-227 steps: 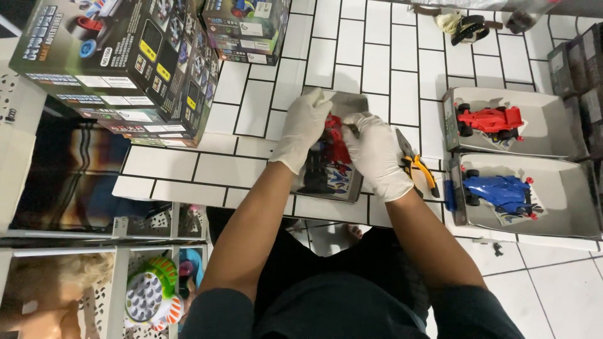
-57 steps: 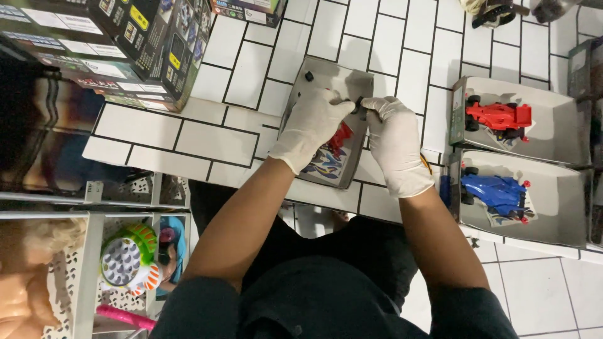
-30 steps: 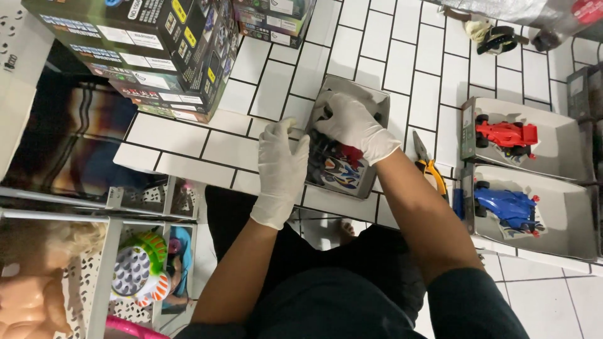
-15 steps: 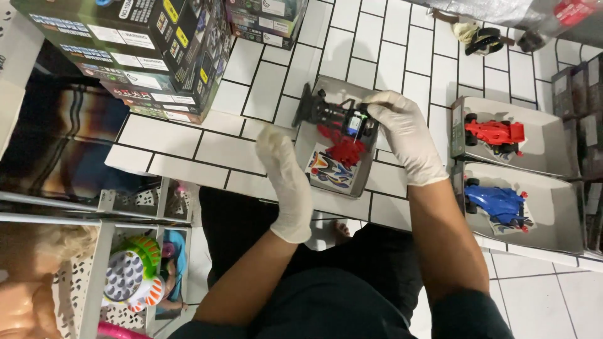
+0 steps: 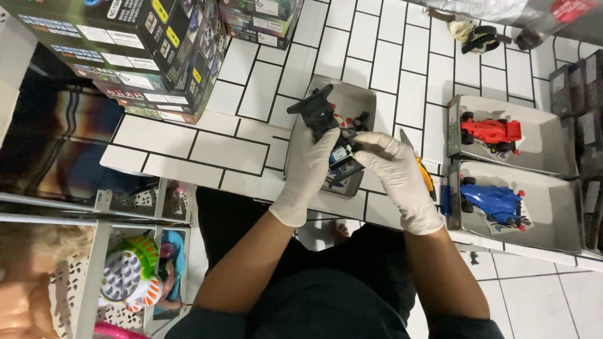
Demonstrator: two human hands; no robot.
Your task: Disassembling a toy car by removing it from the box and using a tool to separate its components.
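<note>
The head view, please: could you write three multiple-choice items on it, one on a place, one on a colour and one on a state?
1. Where does the blue toy car lie?
A. in the grey tray nearer the person
B. on the stacked boxes
C. in the left hand

2. What colour is the toy car in the farther tray?
A. green
B. red
C. white

3. What does the left hand do?
A. rests flat on the tiles
B. hangs empty
C. grips a black toy chassis

Answers: 1 A, it sits inside that tray; 2 B, its body is red; 3 C, the gloved fingers close round the chassis.
</note>
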